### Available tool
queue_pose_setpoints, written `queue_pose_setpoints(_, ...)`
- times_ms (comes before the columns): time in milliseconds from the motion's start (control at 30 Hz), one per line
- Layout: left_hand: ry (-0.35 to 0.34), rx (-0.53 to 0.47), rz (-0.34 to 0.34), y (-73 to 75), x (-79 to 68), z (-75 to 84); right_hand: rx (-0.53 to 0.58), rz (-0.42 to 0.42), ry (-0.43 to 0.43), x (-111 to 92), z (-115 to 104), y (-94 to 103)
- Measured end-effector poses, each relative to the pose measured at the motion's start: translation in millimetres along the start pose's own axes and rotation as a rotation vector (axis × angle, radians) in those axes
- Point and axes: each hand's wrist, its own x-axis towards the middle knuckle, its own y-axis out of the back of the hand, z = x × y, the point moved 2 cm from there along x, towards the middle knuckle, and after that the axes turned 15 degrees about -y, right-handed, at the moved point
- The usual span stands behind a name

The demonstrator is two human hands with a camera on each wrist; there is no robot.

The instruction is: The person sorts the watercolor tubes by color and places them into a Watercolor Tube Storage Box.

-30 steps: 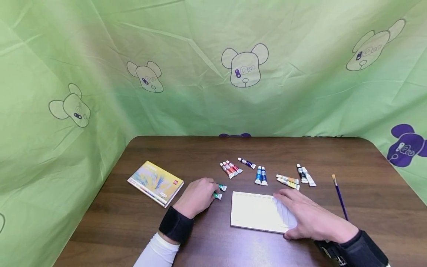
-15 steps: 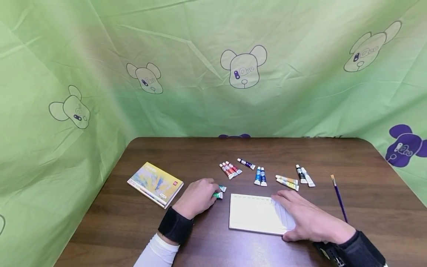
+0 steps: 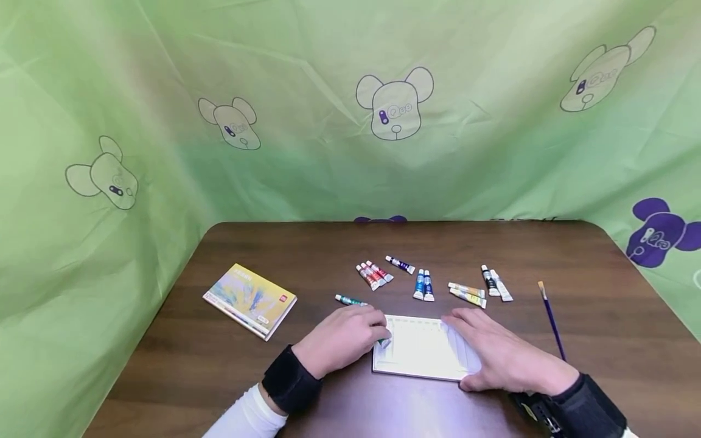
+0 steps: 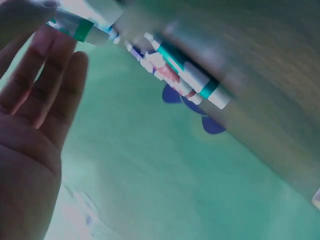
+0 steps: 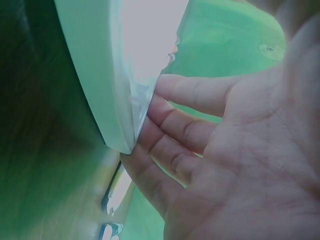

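Note:
My left hand point(image 3: 346, 338) pinches a green paint tube point(image 3: 385, 343) at the left end of a white rectangular palette point(image 3: 416, 350). In the left wrist view, thumb and fingers meet around this tube point(image 4: 75, 26), while the other fingers extend loosely. A second green tube point(image 3: 349, 300) lies on the table just beyond that hand. My right hand point(image 3: 506, 353) holds the palette's right end, its thumb at the near corner and its fingers toward the far one. Seen from the right wrist, the fingers point(image 5: 175, 130) lie along the palette's edge point(image 5: 120, 120).
Behind the palette lie red tubes point(image 3: 374, 275), a purple tube point(image 3: 400, 264), blue tubes point(image 3: 423, 285), yellowish tubes point(image 3: 467, 294), and a black and a white tube point(image 3: 496, 283). A paintbrush point(image 3: 552, 319) lies right; a yellow box point(image 3: 250, 300) lies left.
My left hand has picked up one of the two green tubes and moved right with it to the palette's left end. The right hand stays on the palette.

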Motion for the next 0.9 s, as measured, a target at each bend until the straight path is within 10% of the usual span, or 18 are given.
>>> queue_pose_setpoints(367,-0.125,-0.03,-0.178,0.1,4.5,4.4,0.01,-0.003,-0.018,0.4,-1.8,-0.8)
queue_pose_setpoints(900,-0.112,-0.056,-0.142,-3.7,2.0,-2.5,0.004,-0.002,-0.021,0.5,-0.3,-2.3)
